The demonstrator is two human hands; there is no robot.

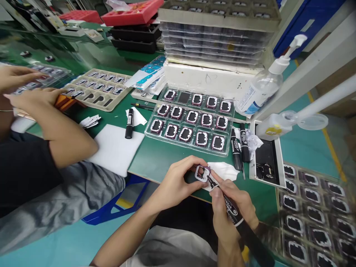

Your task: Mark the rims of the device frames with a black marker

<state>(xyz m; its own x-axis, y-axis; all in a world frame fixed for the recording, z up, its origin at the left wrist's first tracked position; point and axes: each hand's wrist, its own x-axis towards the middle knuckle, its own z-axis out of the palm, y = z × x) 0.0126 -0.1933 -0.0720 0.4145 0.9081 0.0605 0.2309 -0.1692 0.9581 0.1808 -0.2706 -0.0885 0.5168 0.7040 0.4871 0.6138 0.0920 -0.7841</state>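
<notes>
Low in the centre of the frame, the left hand (175, 183) pinches a small square frame part (202, 173) between thumb and curled fingers, over a white cloth (224, 171). The right hand (230, 209) is closed around a black marker (233, 213), its tip touching the part's lower right edge.

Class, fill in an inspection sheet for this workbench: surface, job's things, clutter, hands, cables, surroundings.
Surface: green bench top.
Job's things: small square frame in left hand; black marker in right hand, tip at the frame; white wipe beneath.
Clutter: clear tray of frames, spare markers, pump bottle, white pad.
Cables: nothing seen.
Surroundings: co-worker's arm at left, stacked trays behind.
</notes>
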